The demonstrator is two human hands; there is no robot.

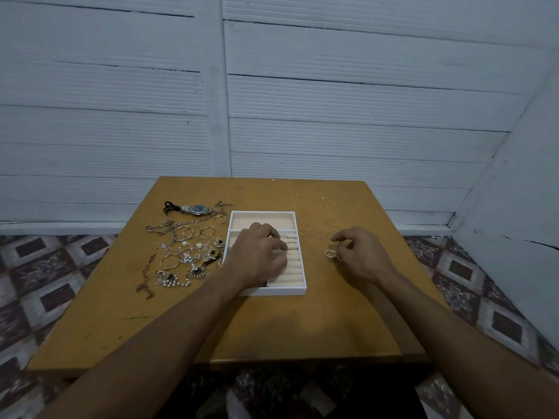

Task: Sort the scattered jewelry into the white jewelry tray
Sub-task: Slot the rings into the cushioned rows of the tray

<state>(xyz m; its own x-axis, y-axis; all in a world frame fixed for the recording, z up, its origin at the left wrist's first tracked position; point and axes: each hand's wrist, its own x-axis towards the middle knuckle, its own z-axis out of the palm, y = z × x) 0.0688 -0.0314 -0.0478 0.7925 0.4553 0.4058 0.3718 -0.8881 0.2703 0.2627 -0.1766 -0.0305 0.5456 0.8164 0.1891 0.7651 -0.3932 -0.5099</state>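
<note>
While the tabletop [272, 322] carries the white jewelry tray [281, 291] at its centre and the scattered jewelry [184, 246] at nine o'clock, I judge ring-slotting is the step in hand. The left hand [257, 255] covers the ring rolls, fingers curled. The right hand [360, 255] curls over loose rings [329, 254] at three o'clock. Next calls for a clean pinch. I cannot tell whether either hand holds a ring.

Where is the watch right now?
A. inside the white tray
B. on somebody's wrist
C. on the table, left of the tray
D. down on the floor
C: the watch lies on the table at the far end of the jewelry pile, left of the white tray and outside it.
</note>
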